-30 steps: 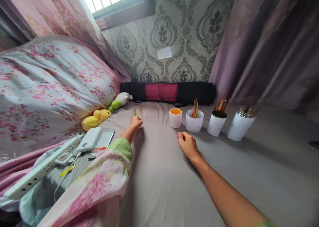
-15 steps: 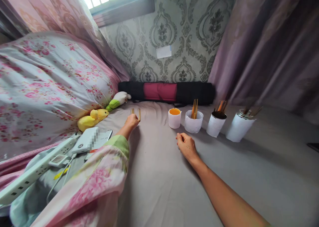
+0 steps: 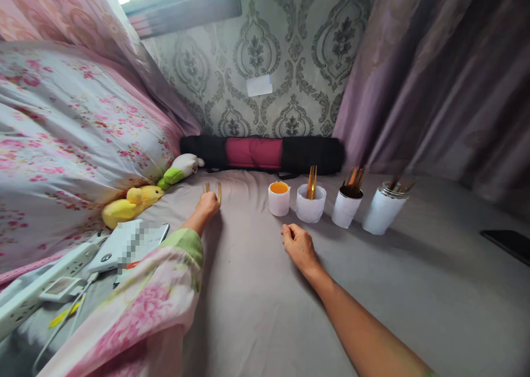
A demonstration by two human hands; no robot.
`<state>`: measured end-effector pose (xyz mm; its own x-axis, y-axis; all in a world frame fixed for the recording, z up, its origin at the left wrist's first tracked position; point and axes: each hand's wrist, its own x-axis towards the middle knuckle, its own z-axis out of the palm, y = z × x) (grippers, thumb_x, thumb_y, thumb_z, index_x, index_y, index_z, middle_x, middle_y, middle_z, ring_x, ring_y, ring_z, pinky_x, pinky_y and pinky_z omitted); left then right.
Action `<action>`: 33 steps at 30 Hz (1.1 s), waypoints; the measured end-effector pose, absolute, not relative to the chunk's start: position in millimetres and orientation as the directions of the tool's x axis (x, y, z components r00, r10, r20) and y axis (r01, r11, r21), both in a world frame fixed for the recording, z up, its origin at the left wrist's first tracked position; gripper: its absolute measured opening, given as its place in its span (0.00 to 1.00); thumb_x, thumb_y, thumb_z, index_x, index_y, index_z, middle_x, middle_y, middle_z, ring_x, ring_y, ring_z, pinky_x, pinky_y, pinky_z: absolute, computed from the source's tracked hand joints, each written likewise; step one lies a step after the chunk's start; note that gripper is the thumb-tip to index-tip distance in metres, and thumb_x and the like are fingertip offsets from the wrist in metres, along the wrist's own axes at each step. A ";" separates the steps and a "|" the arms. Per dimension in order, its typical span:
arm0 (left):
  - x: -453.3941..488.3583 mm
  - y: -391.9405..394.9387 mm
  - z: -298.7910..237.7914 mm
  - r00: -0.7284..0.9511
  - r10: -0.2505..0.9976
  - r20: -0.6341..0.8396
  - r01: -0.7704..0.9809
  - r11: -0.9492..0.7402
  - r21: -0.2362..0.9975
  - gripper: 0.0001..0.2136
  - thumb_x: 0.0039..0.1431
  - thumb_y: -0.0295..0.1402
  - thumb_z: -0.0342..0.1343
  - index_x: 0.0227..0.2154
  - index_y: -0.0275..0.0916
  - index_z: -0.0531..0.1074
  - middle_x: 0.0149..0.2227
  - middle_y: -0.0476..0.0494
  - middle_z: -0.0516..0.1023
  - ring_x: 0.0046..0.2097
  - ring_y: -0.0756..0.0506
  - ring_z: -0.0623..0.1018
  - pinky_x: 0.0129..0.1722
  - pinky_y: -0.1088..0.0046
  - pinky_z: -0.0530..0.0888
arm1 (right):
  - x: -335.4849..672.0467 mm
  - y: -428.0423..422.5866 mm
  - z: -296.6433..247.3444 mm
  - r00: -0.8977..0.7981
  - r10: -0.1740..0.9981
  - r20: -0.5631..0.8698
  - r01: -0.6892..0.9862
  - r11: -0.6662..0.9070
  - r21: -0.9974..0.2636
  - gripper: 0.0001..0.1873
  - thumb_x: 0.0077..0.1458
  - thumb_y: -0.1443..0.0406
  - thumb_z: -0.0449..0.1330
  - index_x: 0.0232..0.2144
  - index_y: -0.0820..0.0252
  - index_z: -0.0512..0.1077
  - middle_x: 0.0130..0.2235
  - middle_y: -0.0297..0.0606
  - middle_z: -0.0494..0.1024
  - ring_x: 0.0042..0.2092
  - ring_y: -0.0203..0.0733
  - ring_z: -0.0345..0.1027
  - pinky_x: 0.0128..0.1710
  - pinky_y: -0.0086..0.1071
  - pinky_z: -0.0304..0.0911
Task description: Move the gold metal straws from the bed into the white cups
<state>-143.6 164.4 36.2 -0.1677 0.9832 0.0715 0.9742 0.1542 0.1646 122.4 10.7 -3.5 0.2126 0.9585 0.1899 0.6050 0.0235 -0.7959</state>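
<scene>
A: What has just changed?
B: Mostly the view: it swings right, so more of a flat black device (image 3: 507, 244) shows at the right edge. The row of white-wrapped containers looks the same.
A: What does that mean for the work?
B: I'd judge it a pause: no stick seems to pass between hand and containers.
A: Where are the thin gold sticks (image 3: 219, 192)?
B: At the left hand (image 3: 208, 203), in two upright groups with a gap between, well apart from the orange-lined cup (image 3: 279, 204). The fingers look clamped on them, though the grip's underside is hidden. More gold sticks stand in the wide cup (image 3: 309, 210).
A: And the poses?
B: The left arm reaches forward, knuckles up. The right hand (image 3: 298, 247) lies low over the grey sheet (image 3: 252, 299), fingers curled in, just in front of the orange-lined cup and apart from it. I see nothing in it, but I cannot tell whether its fingertips meet.
A: Beyond the wide cup?
B: A narrow can (image 3: 345, 211), then a glass jar (image 3: 381, 216), each holding sticks.
</scene>
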 end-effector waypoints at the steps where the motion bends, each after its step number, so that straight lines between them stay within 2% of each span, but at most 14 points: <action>1: -143.3 165.7 35.9 -0.167 0.983 0.073 0.976 0.154 0.157 0.12 0.45 0.29 0.51 0.34 0.34 0.74 0.39 0.35 0.74 0.42 0.42 0.73 0.40 0.73 0.69 | 122.3 10.2 -2.4 0.213 0.959 0.188 0.607 0.021 -0.794 0.18 0.54 0.57 0.45 0.26 0.59 0.70 0.25 0.35 0.74 0.23 0.33 0.62 0.23 0.25 0.49; 11: -140.6 172.9 30.0 -0.179 0.982 0.063 0.978 0.171 0.115 0.13 0.46 0.28 0.49 0.34 0.32 0.73 0.39 0.32 0.74 0.43 0.40 0.73 0.40 0.71 0.69 | 121.3 8.1 1.3 0.208 0.960 0.188 0.604 0.025 -0.796 0.16 0.55 0.59 0.45 0.25 0.58 0.69 0.25 0.35 0.74 0.25 0.33 0.63 0.25 0.25 0.51; 33: -135.1 176.6 23.4 -0.295 0.955 0.036 0.946 0.287 0.150 0.13 0.44 0.29 0.50 0.35 0.34 0.73 0.39 0.30 0.74 0.43 0.38 0.73 0.37 0.70 0.69 | 121.1 7.5 3.6 0.210 0.965 0.154 0.622 -0.010 -0.783 0.17 0.55 0.59 0.45 0.26 0.58 0.70 0.25 0.34 0.74 0.25 0.32 0.62 0.24 0.25 0.50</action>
<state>-135.1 176.6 23.4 -0.2950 0.9548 0.0358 0.9462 0.2868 0.1496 121.1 7.5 3.6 0.2102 0.9654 0.1543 0.6223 -0.0104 -0.7827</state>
